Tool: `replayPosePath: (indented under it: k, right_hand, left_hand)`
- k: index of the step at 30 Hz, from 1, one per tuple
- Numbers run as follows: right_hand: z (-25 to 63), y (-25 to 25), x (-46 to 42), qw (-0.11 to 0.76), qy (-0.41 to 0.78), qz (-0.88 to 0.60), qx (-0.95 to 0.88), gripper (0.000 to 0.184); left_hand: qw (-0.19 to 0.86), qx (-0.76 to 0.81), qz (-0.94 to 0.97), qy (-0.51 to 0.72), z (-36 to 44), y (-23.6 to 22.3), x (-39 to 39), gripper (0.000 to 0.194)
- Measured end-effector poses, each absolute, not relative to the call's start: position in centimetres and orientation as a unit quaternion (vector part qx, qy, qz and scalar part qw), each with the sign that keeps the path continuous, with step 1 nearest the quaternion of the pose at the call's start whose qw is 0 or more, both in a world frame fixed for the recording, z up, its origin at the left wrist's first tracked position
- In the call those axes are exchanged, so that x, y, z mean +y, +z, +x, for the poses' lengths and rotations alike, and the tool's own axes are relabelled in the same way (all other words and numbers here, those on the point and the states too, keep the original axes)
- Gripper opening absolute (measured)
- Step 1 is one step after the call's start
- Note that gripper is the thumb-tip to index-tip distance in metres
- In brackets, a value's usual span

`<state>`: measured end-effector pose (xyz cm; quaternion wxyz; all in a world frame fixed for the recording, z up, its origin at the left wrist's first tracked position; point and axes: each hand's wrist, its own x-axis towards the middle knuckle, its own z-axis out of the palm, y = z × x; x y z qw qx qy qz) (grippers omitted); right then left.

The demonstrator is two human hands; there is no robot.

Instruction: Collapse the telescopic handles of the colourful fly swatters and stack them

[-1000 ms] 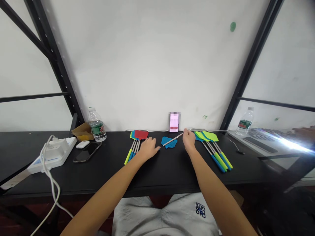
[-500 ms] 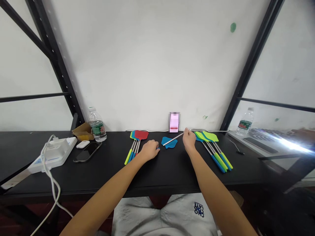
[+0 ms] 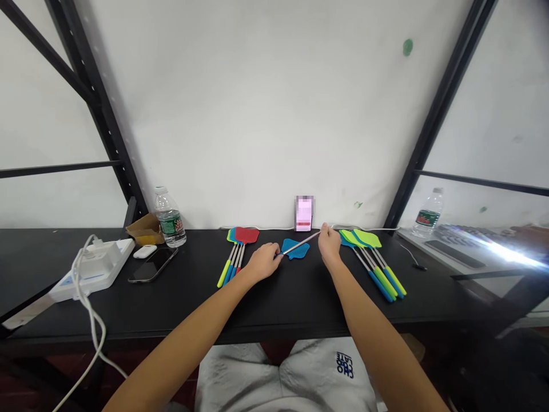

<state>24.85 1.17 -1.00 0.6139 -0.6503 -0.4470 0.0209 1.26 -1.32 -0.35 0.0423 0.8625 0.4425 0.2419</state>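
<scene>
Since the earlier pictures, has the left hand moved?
Yes, the left hand moved right, away from the unmoved red swatter head, toward the blue swatter head.

Two hands (image 3: 264, 261) (image 3: 329, 245), one rod (image 3: 307, 240), two swatter bundles (image 3: 247, 235) (image 3: 368, 238), two bottles (image 3: 170, 221) (image 3: 428, 214).

**Water bottle (image 3: 170, 222) left, another bottle (image 3: 428, 216) right**

Beside the first lie cardboard (image 3: 143, 230), a white case (image 3: 144, 252) and a dark phone (image 3: 153, 266). A white power strip (image 3: 68, 290) with a trailing cable (image 3: 90, 315) sits farther left. A lit phone (image 3: 304, 214) stands upright by the far wall (image 3: 257, 114). A short cord (image 3: 419, 266) lies on the surface (image 3: 437, 297), toward the right.
</scene>
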Motion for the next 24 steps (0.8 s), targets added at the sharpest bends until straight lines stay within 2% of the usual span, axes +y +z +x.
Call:
replayPosePath:
  k: [13, 24]
  right_hand:
    - [24.69, -0.77, 0.97, 0.639, 0.048, -0.625, -0.445, 0.050]
    - [24.47, -0.83, 0.92, 0.621, 0.074, -0.630, -0.461, 0.056]
  left_hand:
    - [0.049, 0.435, 0.860, 0.262, 1.38, -0.39, -1.32, 0.014]
    - [0.074, 0.391, 0.878, 0.267, 1.42, -0.27, -1.51, 0.016]
